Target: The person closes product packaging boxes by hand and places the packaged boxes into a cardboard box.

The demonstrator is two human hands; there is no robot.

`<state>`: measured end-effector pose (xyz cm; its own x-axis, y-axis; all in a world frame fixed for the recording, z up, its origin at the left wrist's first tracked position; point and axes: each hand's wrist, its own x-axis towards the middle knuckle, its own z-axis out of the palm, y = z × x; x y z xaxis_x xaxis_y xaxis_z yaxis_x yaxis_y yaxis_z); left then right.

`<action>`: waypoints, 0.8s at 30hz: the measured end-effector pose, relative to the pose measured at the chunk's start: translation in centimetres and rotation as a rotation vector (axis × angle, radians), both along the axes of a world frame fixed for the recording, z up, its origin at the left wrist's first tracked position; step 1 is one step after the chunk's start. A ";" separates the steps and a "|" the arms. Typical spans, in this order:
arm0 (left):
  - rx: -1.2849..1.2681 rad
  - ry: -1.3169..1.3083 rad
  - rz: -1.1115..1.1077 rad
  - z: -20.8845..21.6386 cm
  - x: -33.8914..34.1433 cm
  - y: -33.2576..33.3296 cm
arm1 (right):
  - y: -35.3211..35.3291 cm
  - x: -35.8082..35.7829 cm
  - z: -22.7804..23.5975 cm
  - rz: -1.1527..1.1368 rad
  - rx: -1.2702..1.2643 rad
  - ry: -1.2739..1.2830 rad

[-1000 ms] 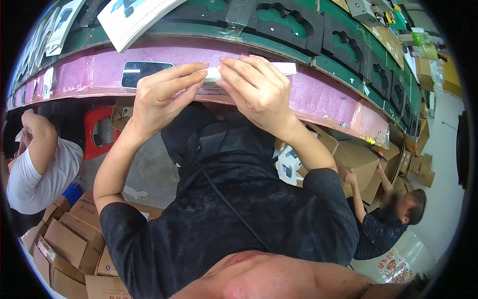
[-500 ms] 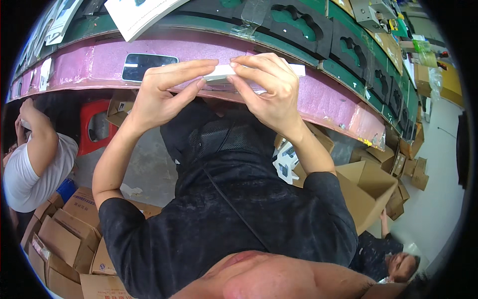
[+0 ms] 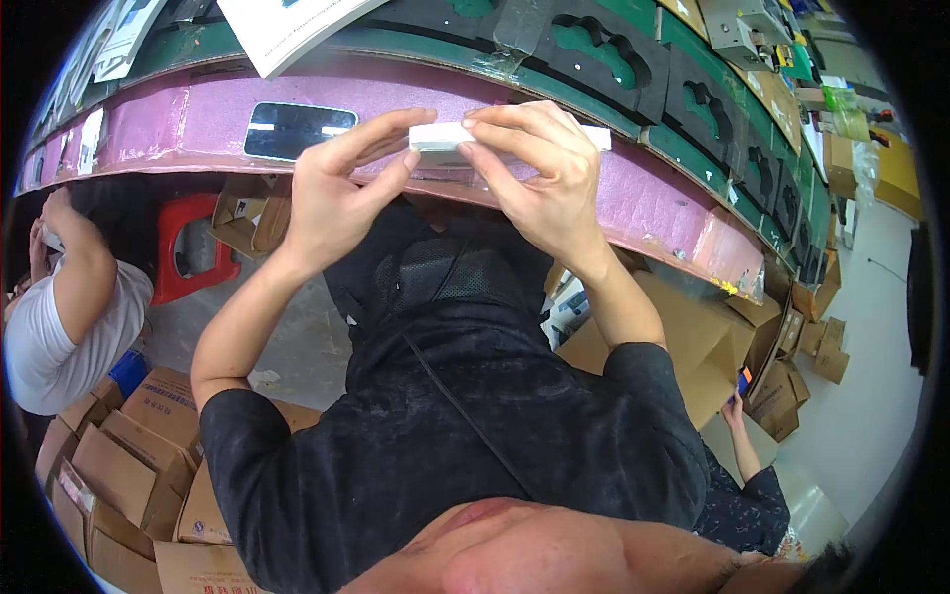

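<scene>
The right hand (image 3: 544,183) pinches a slim white box (image 3: 440,137) over the pink tabletop (image 3: 208,119), its fingers hiding the box's middle. The left hand (image 3: 341,188) has thumb and fingers parted about the left end; whether they grip, I cannot tell. Nearby lies a phone (image 3: 297,131); a white booklet (image 3: 282,35) is cut off above.

Bright light, glare on the phone (image 3: 301,131); edges bend, perhaps blurred.
</scene>
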<state>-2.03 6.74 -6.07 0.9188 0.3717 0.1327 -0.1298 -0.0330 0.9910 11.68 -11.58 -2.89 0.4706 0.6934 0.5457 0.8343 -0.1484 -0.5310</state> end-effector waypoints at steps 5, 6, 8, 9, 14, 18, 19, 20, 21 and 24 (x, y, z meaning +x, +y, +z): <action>0.239 -0.221 0.184 -1.5 -0.5 -0.9 | 0.1 -0.3 -0.2 -0.015 -0.007 -0.016; 0.295 -0.209 0.223 -1.7 -0.5 -0.9 | 0.2 -0.2 -0.1 -0.014 -0.015 -0.024; 0.293 -0.209 0.236 -2.1 -0.5 -1.0 | 0.4 -0.1 0.2 -0.012 -0.022 -0.032; 0.290 -0.212 0.249 -2.3 -0.5 -1.1 | 0.6 -0.1 0.4 -0.013 -0.043 -0.053; 0.296 -0.259 0.278 -3.2 0.0 -1.0 | 1.3 0.1 1.1 -0.005 -0.117 -0.139; 0.304 -0.278 0.297 -4.0 -0.2 -0.8 | 1.6 0.3 1.2 0.021 -0.164 -0.043; 0.303 -0.277 0.297 -4.0 -0.1 -0.7 | 1.6 0.4 1.1 0.040 -0.139 -0.031; 0.385 -0.306 0.309 -3.9 0.0 -0.6 | 1.6 0.5 1.1 0.040 -0.140 -0.031; 0.466 -0.335 0.320 -3.8 0.1 -0.5 | 1.7 0.5 1.2 0.045 -0.148 -0.027; 0.439 -0.315 0.334 -3.7 0.1 -0.7 | 1.9 1.0 1.3 0.072 -0.160 -0.022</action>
